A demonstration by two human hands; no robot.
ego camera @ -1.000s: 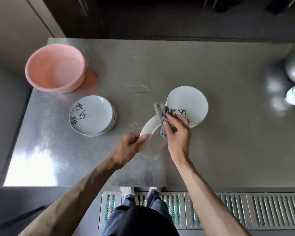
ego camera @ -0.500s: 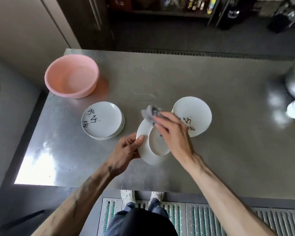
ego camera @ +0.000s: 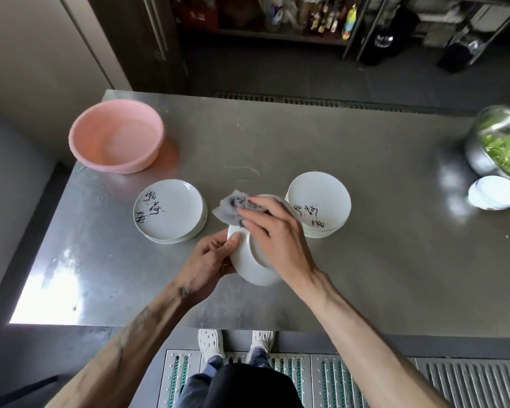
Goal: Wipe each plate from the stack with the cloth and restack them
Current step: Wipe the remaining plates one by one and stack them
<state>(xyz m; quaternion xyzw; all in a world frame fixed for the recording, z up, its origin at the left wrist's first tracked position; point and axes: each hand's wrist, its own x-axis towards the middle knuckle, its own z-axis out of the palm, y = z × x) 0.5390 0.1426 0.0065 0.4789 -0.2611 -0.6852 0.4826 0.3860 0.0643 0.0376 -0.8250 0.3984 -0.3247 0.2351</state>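
My left hand (ego camera: 211,262) grips the left rim of a white plate (ego camera: 249,265), held tilted above the steel table (ego camera: 365,260). On that plate's upper part, my right hand (ego camera: 273,232) presses a grey cloth (ego camera: 231,209) with fingers spread over it. A stack of white plates with black writing (ego camera: 170,210) sits to the left. Another stack of white plates (ego camera: 318,203) sits to the right, close behind my right hand.
A pink basin (ego camera: 115,136) stands at the table's back left. At the right edge are a steel bowl of green leaves (ego camera: 498,142) and a small white dish (ego camera: 496,195). The table's front edge runs just above my shoes. Shelves stand beyond the far edge.
My right hand has swept the cloth from the plate's middle up and left over its top rim. The held plate has turned slightly in my left hand. The camera view has tilted upward.
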